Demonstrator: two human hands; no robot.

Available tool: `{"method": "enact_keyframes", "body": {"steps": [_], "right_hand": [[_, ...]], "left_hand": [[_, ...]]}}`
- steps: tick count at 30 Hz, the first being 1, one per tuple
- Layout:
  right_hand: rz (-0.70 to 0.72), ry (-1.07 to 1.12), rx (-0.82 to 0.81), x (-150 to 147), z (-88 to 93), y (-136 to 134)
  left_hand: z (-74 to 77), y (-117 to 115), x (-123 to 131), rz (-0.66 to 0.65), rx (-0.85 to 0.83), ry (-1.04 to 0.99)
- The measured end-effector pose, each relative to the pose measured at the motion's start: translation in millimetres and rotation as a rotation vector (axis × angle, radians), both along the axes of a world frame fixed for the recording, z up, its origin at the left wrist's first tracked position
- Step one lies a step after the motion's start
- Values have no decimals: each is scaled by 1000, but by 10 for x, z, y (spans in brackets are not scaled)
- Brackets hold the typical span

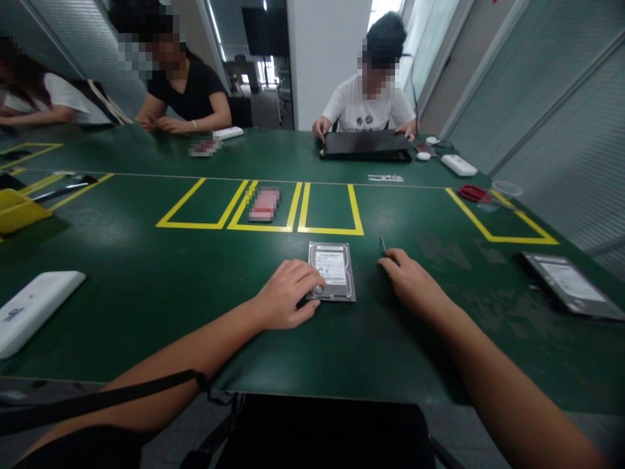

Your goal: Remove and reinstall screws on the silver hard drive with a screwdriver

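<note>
Two hard drives show. One hard drive (333, 268) lies flat, label up, on the green counter (146, 286), straight ahead of the person. The left hand (286, 293) grips its near left corner, with curled fingers on top and the thumb by the near edge. The right hand (410, 280) lies just right of that drive, apart from it, pinching one thin tool (383, 245) whose tip points away. The second drive (569, 283) sits well to the right.

Beyond the hard drive runs a row of three yellow taped boxes (331, 230), the middle one holding one pink thing (264, 204), blurred. Far left of the drive lies one white device (34, 309). Three other people sit at the far side, one behind a black laptop (366, 144). Glass partitions line the room.
</note>
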State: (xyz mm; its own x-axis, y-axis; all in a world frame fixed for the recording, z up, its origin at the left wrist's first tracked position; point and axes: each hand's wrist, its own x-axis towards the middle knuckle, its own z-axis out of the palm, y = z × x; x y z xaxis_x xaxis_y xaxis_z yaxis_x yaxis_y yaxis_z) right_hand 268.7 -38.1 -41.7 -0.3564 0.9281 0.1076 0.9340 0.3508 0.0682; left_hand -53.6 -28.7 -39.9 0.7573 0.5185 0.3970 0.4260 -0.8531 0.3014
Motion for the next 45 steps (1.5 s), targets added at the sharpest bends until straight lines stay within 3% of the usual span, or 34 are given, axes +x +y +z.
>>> {"method": "enact_keyframes", "body": {"steps": [7,17,24,30,35,41,45], "right_hand": [[20,-45,7,42,-5,21],[6,-71,-6,28,11,24],[16,-88,-4,57,-20,30],[33,17,-3,183,-31,-20],[-39,86,12,663,26,-70],[-347,-92,-54,1609,38,-55],[-523,-159,-82,2007,86,-10]], "left_hand": [[56,-114,193,8,94,162],[236,-305,436,116,80,358],[233,-334,497,248,-22,320],[145,-293,503,283,-4,231],[89,-293,504,269,44,256],[70,-299,505,249,107,247],[74,-306,495,238,120,254]]}}
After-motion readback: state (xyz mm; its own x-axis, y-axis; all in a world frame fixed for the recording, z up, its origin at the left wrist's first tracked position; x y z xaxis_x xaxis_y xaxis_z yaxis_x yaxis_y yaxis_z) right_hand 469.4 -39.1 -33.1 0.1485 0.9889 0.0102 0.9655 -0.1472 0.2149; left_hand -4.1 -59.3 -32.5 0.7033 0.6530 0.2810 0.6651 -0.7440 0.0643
